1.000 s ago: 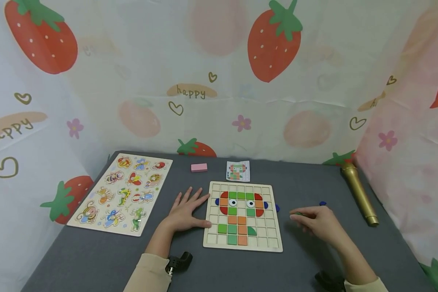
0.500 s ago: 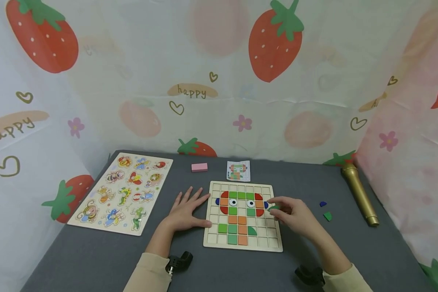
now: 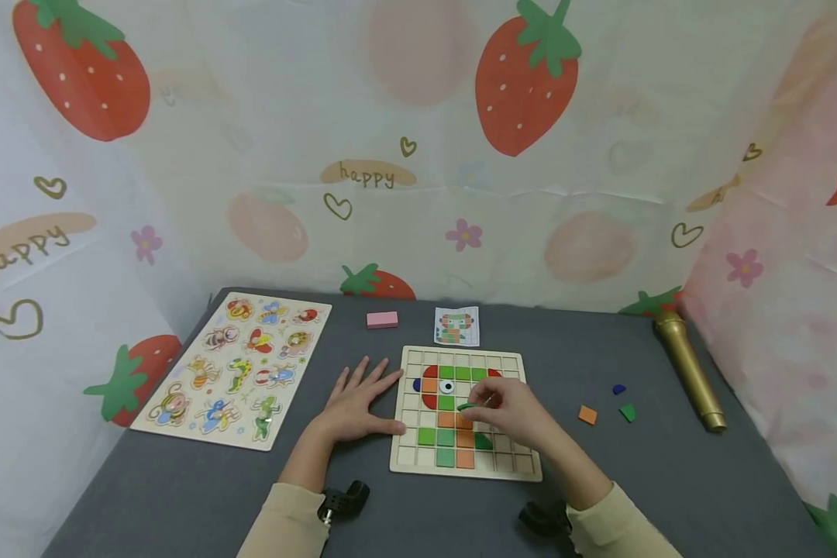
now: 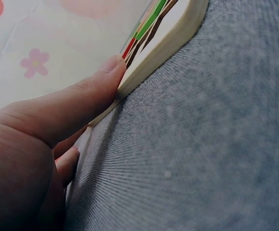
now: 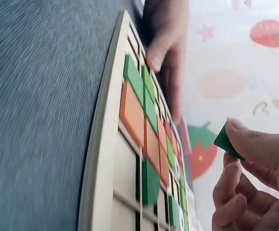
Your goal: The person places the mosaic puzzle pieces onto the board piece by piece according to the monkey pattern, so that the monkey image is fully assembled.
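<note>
My right hand (image 3: pixel 512 407) is over the middle of a wooden grid board (image 3: pixel 523 463), pinching a small green tile (image 5: pixel 226 142) between thumb and fingers. In the right wrist view that tile is held up above the board's surface. Coloured square and rounded tiles, with an eye tile (image 3: pixel 446 386), fill part of the grid; my right hand hides others. My left hand (image 3: pixel 352 407) lies flat on the dark cloth with fingers spread. Its thumb (image 4: pixel 98 86) touches the board's left edge in the left wrist view, and its fingertips reach that same side higher up.
Right of the board lie an orange square tile (image 3: pixel 587 415), a green tile (image 3: pixel 628 412) and a blue half-round tile (image 3: pixel 619 389). A gold tube (image 3: pixel 690 376) lies farther right. Behind the board are a pattern card (image 3: pixel 456 325) and pink block (image 3: pixel 381 319). An insect puzzle board (image 3: pixel 233 372) lies left.
My right hand has moved left from the cloth beside the board to over its middle, carrying the green tile. The orange and green tiles on the cloth are now uncovered. My left hand stays put.
</note>
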The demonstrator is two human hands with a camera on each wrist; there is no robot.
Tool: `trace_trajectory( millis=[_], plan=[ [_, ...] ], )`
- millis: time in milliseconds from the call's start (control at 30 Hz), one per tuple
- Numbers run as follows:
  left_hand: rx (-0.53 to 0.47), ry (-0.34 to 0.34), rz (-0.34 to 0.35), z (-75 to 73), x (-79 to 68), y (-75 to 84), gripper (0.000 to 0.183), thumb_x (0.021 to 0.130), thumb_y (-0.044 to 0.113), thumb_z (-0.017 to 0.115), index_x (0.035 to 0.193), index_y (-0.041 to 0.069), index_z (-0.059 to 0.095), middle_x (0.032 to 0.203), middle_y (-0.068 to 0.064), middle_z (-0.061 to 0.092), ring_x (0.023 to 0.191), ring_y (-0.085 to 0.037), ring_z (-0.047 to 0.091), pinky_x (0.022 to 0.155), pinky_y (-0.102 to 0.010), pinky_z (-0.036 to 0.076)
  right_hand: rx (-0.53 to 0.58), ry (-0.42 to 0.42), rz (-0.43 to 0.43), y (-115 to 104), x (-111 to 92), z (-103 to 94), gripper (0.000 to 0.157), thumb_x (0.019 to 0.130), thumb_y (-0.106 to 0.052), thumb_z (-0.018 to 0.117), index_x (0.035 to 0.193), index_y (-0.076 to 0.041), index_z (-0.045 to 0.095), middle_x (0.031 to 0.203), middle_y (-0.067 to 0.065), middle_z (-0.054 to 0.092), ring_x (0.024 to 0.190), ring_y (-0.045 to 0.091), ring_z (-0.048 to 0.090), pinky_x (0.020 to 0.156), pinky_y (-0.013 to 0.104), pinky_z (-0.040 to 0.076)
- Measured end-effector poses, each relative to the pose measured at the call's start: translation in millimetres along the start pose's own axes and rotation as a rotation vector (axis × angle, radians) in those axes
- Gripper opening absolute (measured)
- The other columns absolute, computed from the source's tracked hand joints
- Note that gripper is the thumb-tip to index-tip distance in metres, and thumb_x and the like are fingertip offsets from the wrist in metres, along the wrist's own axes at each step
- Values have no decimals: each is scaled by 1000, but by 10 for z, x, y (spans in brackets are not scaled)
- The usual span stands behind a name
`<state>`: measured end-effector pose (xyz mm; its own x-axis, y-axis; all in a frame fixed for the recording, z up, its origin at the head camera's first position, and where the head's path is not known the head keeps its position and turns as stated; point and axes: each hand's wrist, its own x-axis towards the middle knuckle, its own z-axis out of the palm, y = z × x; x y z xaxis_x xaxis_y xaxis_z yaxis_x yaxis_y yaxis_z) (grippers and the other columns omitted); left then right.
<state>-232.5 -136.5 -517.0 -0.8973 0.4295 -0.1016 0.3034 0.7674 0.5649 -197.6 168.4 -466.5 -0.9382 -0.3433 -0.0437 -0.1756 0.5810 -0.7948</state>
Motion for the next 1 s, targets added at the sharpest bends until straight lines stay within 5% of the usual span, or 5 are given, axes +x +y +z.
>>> trace_trajectory(
  millis=[533,1000],
  plan=[
    [-2,-3,3,-4,7,15,99,77,65,77,159,31,34,170,-3,17,158,-34,-3,124,-61,-6,-43,-16,3,-182,339,395,3,92,-21,76,89,-19,75,83,-6,69,75,12,61,67,29,53],
    [4,3,7,3,-1,0,99,77,66,77,159,31,34,170,-3,17,158,-35,-2,125,-60,-5,-253,-38,-14,-169,386,525,7,91,-24,77,84,-24,77,78,-13,68,73,10,58,71,30,51]
  ],
)
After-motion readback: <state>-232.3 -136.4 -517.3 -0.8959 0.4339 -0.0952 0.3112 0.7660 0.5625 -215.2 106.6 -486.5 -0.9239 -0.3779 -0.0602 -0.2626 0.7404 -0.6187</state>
